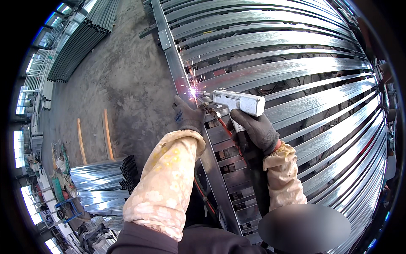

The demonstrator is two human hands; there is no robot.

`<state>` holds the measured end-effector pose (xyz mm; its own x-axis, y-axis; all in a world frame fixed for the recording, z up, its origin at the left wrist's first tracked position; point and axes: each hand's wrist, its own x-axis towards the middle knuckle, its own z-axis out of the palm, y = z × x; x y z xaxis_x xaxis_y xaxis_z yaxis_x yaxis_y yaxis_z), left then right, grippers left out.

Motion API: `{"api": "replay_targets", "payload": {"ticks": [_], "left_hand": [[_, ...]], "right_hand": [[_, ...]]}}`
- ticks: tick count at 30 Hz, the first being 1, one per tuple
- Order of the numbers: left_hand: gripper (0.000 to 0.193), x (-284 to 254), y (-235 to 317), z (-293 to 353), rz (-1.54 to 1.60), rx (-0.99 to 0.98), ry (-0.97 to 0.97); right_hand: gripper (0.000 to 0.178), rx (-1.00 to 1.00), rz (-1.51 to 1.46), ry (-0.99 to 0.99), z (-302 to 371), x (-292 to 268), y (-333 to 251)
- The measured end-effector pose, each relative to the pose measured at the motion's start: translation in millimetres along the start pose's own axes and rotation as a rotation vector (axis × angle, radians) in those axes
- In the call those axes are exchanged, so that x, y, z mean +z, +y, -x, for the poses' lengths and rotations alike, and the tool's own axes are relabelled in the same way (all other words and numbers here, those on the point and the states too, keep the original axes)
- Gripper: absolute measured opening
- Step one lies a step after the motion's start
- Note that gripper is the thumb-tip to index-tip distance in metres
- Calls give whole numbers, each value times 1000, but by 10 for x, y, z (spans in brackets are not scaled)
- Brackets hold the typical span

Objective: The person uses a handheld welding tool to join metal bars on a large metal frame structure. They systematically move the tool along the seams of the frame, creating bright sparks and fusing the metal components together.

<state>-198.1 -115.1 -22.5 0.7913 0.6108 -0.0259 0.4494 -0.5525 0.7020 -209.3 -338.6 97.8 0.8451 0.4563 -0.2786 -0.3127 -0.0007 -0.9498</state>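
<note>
My gloved right hand (259,129) is closed round the handle of a white handheld welding gun (239,100). Its nozzle points left at a bright spot with flying sparks on a long steel tube (172,59). A thick dark cable drops from the gun's handle. Just below the sparks, my gloved left hand (188,116) is curled over the same tube, close to the nozzle; some of its fingertips are hidden. A thin red hose (224,126) runs between the hands. Light patterned sleeves cover both forearms.
Many galvanized steel tubes (287,70) lie in parallel rows at right, with gaps between them. Bundled dark tubes (80,51) stand at far left. Shiny stacked tubes (99,199) and two wooden strips (107,134) lie on the concrete floor (131,76). A blurred oval covers the lower right.
</note>
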Motion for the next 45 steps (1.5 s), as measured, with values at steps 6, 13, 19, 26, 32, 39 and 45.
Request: {"api": "replay_targets", "payload": {"ticks": [6,13,19,26,32,39,45], "left_hand": [[81,0,-19,-6,-35,-26,-39],[104,63,-108,-43,-23,-19,-38],[107,115,-189,-66,-6,-16,-41],[89,37,-95,-27,-141,3,3],[81,-53,28,7,-138,-30,-4],[83,-67,55,3,-174,-2,17],[108,-213,186,-1,-126,-97,-186]], "right_hand": [[28,27,8,1,6,-21,36],[28,145,-73,-1,52,6,-68],[27,167,-104,-7,76,8,-80],[27,149,-70,-5,99,6,-89],[27,92,-58,-11,114,18,-74],[32,149,-76,-2,138,8,-105],[33,202,-99,3,152,0,-117]]}}
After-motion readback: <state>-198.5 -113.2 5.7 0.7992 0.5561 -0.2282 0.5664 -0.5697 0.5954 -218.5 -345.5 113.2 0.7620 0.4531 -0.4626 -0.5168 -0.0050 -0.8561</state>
